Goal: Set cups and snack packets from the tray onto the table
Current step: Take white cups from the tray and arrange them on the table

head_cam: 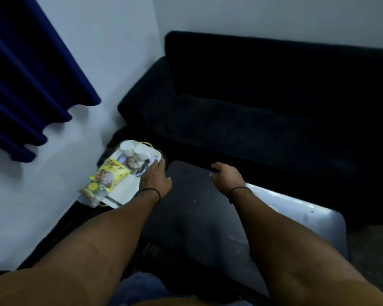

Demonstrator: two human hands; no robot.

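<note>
Both forearms reach forward from 6 o'clock over the dark table (192, 195). Left hand (156, 176) lies at the near right edge of the white tray (122, 188), fingers extended and touching its rim, gripping nothing. Right hand (224, 176) hovers above the table top at 1 o'clock of the left, fingers loosely bent, empty. Tray sits at 10 o'clock of the table, by the wall. On it: white cups (134, 151) at the far end, yellow snack packet (106, 178) at the near end; the image is blurred, so cup count is uncertain, probably two or three. Step in hand: first pick, nothing transferred yet. Next move calls for gripping a cup or the packet and setting it on the table.
</note>
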